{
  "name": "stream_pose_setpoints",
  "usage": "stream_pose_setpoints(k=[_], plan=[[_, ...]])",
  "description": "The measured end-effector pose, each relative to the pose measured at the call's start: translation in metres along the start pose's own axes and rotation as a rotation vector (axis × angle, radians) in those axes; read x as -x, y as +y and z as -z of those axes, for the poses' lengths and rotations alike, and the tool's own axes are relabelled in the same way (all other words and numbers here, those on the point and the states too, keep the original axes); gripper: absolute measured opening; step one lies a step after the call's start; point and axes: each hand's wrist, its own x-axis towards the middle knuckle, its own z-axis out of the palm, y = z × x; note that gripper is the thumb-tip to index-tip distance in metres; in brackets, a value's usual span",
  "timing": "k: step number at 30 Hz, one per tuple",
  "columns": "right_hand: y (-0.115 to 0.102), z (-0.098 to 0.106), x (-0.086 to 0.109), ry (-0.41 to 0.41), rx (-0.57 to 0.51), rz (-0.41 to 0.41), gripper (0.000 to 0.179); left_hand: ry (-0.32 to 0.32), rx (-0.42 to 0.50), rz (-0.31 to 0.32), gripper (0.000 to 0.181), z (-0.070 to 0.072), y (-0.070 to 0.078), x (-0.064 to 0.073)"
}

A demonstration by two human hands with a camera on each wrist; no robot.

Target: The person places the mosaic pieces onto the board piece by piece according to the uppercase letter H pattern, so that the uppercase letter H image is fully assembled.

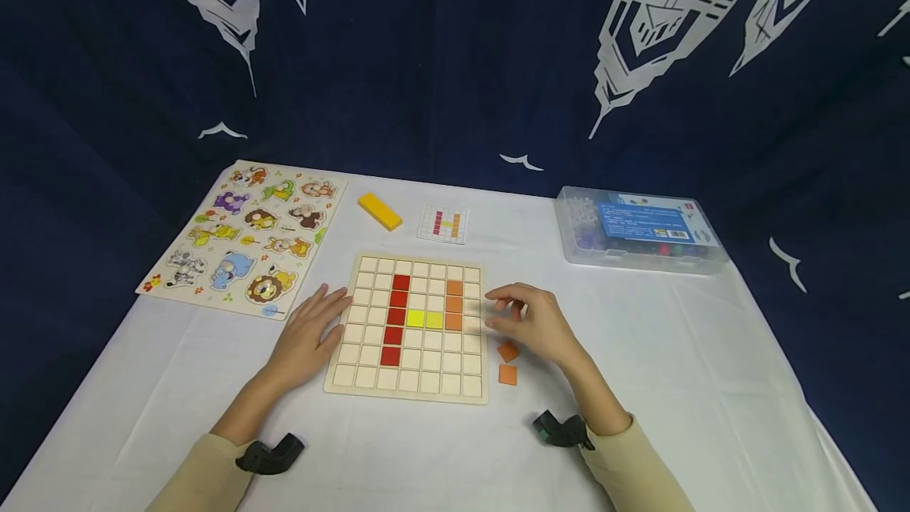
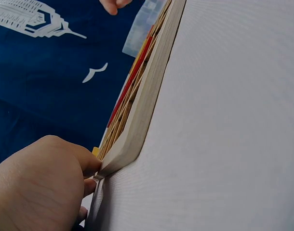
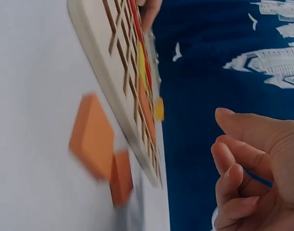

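A wooden grid board (image 1: 435, 382) lies on the table with several red tiles (image 1: 390, 356) in a column. Two yellow tiles (image 1: 424, 319) run from that column to a shorter column of three orange tiles (image 1: 453, 304). My left hand (image 1: 302, 336) rests against the board's left edge, thumb and fingers touching its side in the left wrist view. Beside the right edge hovers my right hand (image 1: 532, 325), fingers loosely bent, with nothing between thumb and fingers in the right wrist view. Two loose orange squares (image 1: 508, 374) lie below it, right of the board.
Behind the board are a small pattern card (image 1: 443, 225) and a yellow block (image 1: 380, 212). An animal puzzle board (image 1: 245, 243) lies at the back left. At the back right is a clear plastic box (image 1: 640, 231) with a blue label. A dark curtain (image 1: 426, 62) hangs behind the table.
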Motion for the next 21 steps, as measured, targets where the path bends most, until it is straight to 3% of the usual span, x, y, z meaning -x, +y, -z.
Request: stream_pose_setpoints(k=[9,21], plan=[[0.019,0.023,0.029,0.029,0.013,-0.035,0.033,0.005,-0.005,-0.005,0.047,0.000,-0.002,0.000],[0.038,0.015,0.045,0.016,-0.013,-0.045,0.034,0.004,0.008,0.001,0.046,0.000,-0.001,0.000]])
